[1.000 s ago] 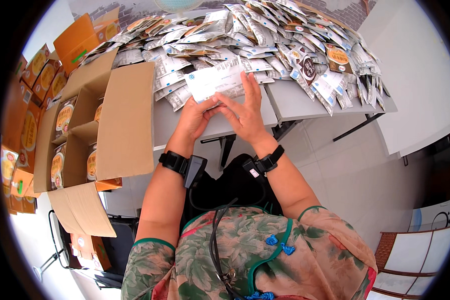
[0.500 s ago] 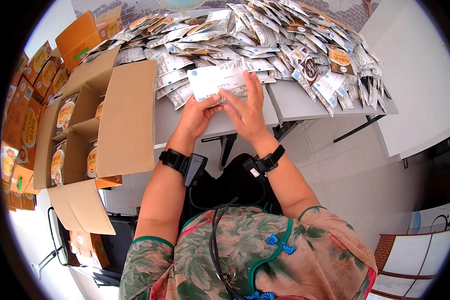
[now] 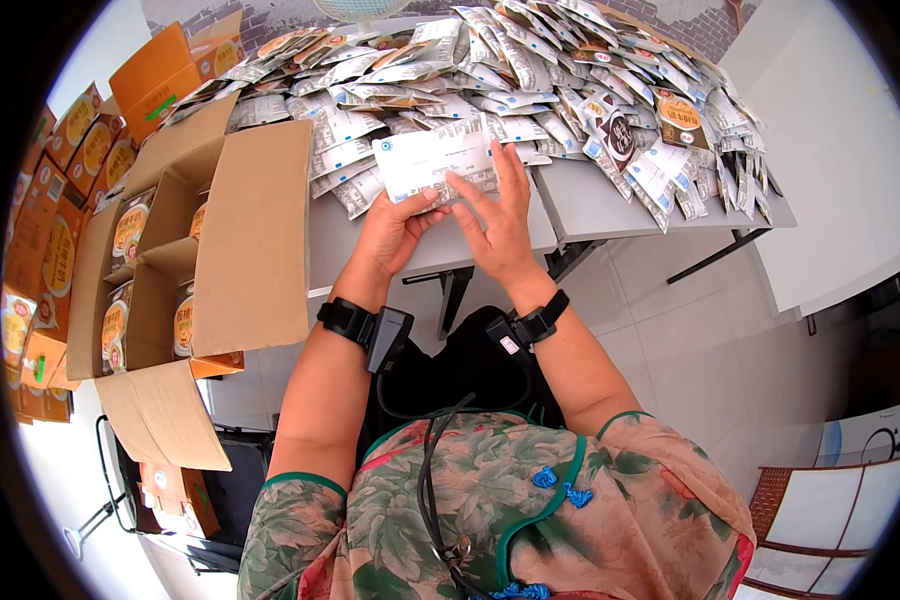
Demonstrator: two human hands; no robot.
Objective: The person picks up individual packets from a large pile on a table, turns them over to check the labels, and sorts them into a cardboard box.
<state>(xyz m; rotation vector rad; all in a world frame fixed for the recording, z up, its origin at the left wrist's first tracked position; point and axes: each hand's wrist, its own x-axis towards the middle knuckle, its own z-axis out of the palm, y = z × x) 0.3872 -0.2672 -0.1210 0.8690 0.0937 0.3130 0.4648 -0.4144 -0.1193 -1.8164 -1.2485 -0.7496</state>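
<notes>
I'm pinching one white-backed pouch (image 3: 425, 165) over the bench (image 3: 350, 240) with my left hand (image 3: 392, 232), right hand (image 3: 502, 232) spreading against it, while filled pouches (image 3: 132, 232) are already occupying the four-compartment carton (image 3: 255, 240) and a large heap (image 3: 450, 75) is lying outside.

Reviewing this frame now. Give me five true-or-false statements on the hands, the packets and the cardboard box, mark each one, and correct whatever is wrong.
1. The left hand holds the white-faced packet at its lower edge. True.
2. The right hand rests flat on the person's lap. False: it is raised at the packet, with its fingers spread.
3. A heap of packets lies beyond the hands, on the grey tables. True.
4. The cardboard box is closed. False: its flaps are open.
5. Packets inside the box stand in divided compartments. True.
</notes>
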